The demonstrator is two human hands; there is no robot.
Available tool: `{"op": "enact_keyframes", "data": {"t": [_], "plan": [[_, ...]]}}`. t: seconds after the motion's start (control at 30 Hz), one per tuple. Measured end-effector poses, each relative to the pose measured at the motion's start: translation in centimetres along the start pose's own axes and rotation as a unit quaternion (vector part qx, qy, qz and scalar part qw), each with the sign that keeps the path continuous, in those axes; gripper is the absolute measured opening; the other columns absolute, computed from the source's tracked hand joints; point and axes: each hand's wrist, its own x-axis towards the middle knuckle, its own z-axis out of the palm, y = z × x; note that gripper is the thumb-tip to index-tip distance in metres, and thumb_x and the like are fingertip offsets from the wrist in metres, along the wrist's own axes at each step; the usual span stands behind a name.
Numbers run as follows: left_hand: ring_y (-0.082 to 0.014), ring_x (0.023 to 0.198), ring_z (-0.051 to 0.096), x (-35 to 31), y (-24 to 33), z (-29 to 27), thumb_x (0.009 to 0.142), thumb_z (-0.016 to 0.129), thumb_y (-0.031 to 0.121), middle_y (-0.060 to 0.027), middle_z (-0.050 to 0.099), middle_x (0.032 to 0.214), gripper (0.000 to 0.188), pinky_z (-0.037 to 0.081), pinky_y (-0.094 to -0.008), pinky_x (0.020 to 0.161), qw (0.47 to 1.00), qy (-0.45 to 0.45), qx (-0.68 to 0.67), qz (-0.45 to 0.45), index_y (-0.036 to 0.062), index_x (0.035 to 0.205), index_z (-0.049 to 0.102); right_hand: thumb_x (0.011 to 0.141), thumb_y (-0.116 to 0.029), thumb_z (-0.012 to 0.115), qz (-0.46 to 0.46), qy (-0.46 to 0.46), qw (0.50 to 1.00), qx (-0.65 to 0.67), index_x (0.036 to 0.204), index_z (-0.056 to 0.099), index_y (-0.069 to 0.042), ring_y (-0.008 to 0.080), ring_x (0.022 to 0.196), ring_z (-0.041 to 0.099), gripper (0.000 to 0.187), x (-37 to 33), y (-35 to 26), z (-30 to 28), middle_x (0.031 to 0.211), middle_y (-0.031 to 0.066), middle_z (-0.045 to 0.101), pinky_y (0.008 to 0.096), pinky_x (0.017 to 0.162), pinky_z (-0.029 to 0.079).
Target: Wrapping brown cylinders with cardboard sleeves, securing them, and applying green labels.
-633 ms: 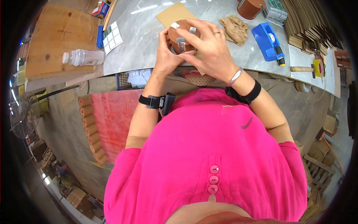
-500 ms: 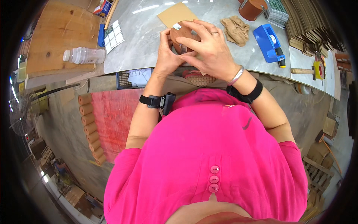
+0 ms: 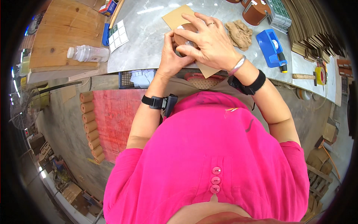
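Both hands clasped around a brown roll (image 3: 185,37), left hand (image 3: 172,56) cupping from below for support, right hand (image 3: 210,41) spread over the top for steadiness, just above the card (image 3: 179,16) on the grey surface (image 3: 149,41), dispenser (image 3: 274,46) within reach.

I see a small blue and red box (image 3: 109,6) at the tabletop's (image 3: 149,41) far left corner, a sheet of white square labels (image 3: 118,36) just beside it, and a clear plastic bottle (image 3: 88,53) lying on the wooden board (image 3: 63,33).
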Motion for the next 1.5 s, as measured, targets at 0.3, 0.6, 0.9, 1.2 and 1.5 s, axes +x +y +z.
{"op": "enact_keyframes", "data": {"t": [0.3,0.6,0.9,1.2,1.5], "plan": [[-0.0254,0.114,0.06,0.0,0.3,0.4,0.063,0.094,0.016,-0.0172,0.058,0.125,0.091,0.053,-0.0399,0.095,0.995,-0.002,-0.08,-0.058,0.0053,0.133,0.036,0.089,-0.057,0.061,0.059,-0.003,0.995,-0.074,0.123,0.067,-0.017,0.039,0.129,0.049,0.052,-1.1,0.9,-0.6,0.137,0.0143,0.055,0.0548,0.106,0.033],[-0.0255,0.114,0.061,0.9,0.8,-0.1,0.066,0.094,0.021,-0.017,0.059,0.126,0.09,0.053,-0.0376,0.094,0.992,-0.001,-0.102,-0.069,0.0031,0.135,0.039,0.075,-0.019,0.079,0.076,-0.136,0.987,-0.036,0.127,0.062,-0.015,0.0351,0.128,0.049,0.055,-10.8,0.3,-0.9,0.141,0.0071,0.053,0.0457,0.103,0.04],[-0.0344,0.108,0.066,5.3,5.1,0.5,0.061,0.089,0.034,-0.02,0.066,0.117,0.083,0.053,-0.0421,0.092,0.944,-0.119,0.304,0.053,0.0036,0.13,0.056,0.08,-0.015,0.071,0.078,-0.095,0.992,-0.002,0.125,0.064,-0.017,0.0338,0.128,0.05,0.045,-11.4,1.2,0.1,0.137,0.0043,0.057,0.0435,0.1,0.043],[-0.0351,0.113,0.064,5.6,4.6,0.9,0.062,0.09,0.036,-0.0216,0.065,0.123,0.082,0.051,-0.0411,0.096,0.931,-0.118,0.345,0.032,0.0022,0.13,0.058,0.081,-0.017,0.071,0.092,-0.081,0.992,0.012,0.124,0.065,-0.017,0.0312,0.128,0.049,0.043,-11.7,1.3,0.6,0.136,0.0029,0.058,0.0435,0.102,0.041],[-0.0289,0.115,0.063,5.9,3.0,-1.2,0.078,0.083,0.04,-0.019,0.064,0.126,0.077,0.051,-0.0371,0.097,0.971,-0.203,0.12,-0.041,0.0038,0.14,0.054,0.081,-0.016,0.071,0.087,-0.084,0.993,0.011,0.124,0.065,-0.017,0.0307,0.127,0.049,0.043,-11.6,1.4,0.3,0.134,0.0032,0.058,0.0438,0.1,0.042]]}}
